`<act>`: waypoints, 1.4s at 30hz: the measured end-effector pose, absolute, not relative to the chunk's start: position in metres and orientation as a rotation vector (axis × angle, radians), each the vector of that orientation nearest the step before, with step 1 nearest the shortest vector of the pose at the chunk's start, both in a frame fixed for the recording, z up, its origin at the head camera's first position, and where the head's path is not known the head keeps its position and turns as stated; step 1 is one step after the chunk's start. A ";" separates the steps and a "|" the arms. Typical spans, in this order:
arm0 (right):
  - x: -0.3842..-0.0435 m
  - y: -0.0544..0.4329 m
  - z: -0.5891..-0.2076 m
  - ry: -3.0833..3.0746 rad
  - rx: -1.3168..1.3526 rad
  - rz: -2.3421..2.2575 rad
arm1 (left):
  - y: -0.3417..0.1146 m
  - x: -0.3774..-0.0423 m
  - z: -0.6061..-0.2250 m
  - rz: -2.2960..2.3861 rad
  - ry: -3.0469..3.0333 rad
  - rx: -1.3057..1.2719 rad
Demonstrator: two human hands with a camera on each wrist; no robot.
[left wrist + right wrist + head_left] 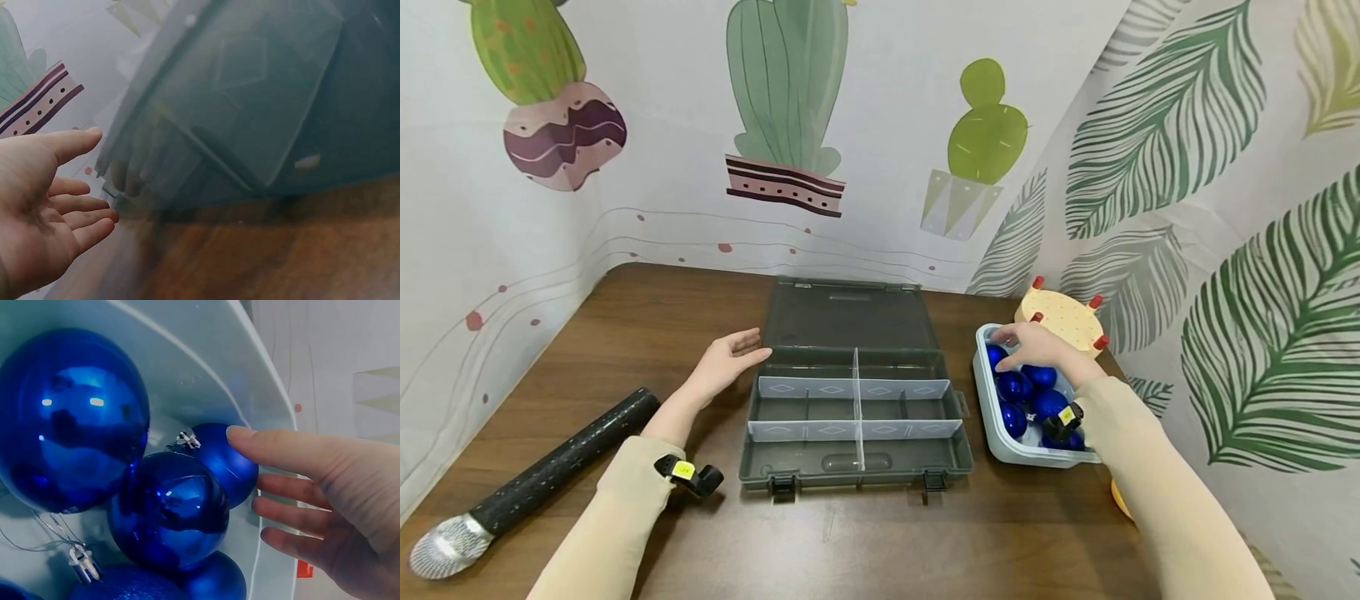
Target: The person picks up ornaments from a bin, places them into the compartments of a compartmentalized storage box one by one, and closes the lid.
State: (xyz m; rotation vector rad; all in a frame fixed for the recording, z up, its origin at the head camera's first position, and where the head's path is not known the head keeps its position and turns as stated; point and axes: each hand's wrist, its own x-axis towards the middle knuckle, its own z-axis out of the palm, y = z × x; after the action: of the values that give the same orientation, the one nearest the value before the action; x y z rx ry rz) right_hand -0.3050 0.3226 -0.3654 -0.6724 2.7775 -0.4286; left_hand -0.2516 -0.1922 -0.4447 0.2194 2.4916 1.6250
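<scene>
A dark translucent organizer box (801, 457) lies with its lid (850, 312) folded back, pale dividers splitting it into several compartments. My left hand (727, 364) is at its left side, fingers loosely extended around nothing. To the right, a light blue plastic bin (997, 442) holds several blue Christmas baubles (1048, 404), some shiny, some matte. My right hand (1037, 343) reaches over the bin's far part. In the right wrist view, its thumb tip overlaps a matte bauble (234, 469) and the other fingers are right at that bauble's edge, only slightly bent.
A black microphone (542, 479) with a silver head lies at the left, beside my left forearm. Behind the bin stands a cream round piece (1063, 321) with red pegs. Part of a yellow object (1120, 498) shows beside my right sleeve. Patterned cloth (880, 125) hangs behind the table.
</scene>
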 end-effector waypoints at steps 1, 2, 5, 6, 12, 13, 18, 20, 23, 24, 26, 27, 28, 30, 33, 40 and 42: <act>-0.305 0.323 -0.366 2.773 -0.670 -0.426 | -0.191 -0.251 -0.446 1.629 2.486 0.222; -0.306 0.322 -0.367 2.771 -0.676 -0.421 | -0.191 -0.250 -0.447 1.630 2.484 0.225; -0.306 0.322 -0.369 2.775 -0.677 -0.405 | -0.190 -0.249 -0.450 1.639 2.476 0.227; -0.306 0.322 -0.369 2.777 -0.682 -0.398 | -0.190 -0.249 -0.452 1.644 2.475 0.228; -0.306 0.318 -0.368 2.771 -0.708 -0.373 | -0.193 -0.250 -0.460 1.676 2.488 0.216; -0.305 0.317 -0.368 2.768 -0.702 -0.375 | -0.193 -0.250 -0.462 1.680 2.487 0.220; -0.305 0.316 -0.369 2.751 -0.704 -0.340 | -0.197 -0.250 -0.468 1.748 2.435 0.238; -0.306 0.315 -0.369 2.747 -0.707 -0.311 | -0.199 -0.250 -0.470 1.776 2.408 0.249; -0.306 0.315 -0.369 2.734 -0.704 -0.290 | -0.200 -0.249 -0.473 1.802 2.378 0.254; -0.306 0.315 -0.369 2.730 -0.700 -0.285 | -0.201 -0.250 -0.473 1.809 2.370 0.252; -0.306 0.314 -0.369 2.721 -0.692 -0.275 | -0.201 -0.250 -0.474 1.819 2.360 0.247; -0.306 0.314 -0.369 2.715 -0.688 -0.272 | -0.201 -0.250 -0.474 1.825 2.354 0.242; -0.306 0.314 -0.370 2.710 -0.683 -0.265 | -0.202 -0.250 -0.475 1.825 2.353 0.237; -0.308 0.313 -0.371 2.702 -0.679 -0.254 | -0.203 -0.250 -0.475 1.829 2.350 0.229; -0.310 0.313 -0.374 2.700 -0.677 -0.241 | -0.203 -0.250 -0.477 1.834 2.348 0.231; -0.309 0.315 -0.375 2.720 -0.688 -0.216 | -0.203 -0.251 -0.478 1.856 2.334 0.240; -0.309 0.315 -0.375 2.719 -0.701 -0.236 | -0.203 -0.251 -0.478 1.855 2.337 0.239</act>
State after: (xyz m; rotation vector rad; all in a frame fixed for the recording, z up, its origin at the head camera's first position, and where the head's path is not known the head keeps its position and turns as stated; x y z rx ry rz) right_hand -0.3090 0.3153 -0.3749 -0.7010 2.7194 -0.2360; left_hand -0.2508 -0.2031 -0.4775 0.2387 2.3366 1.8554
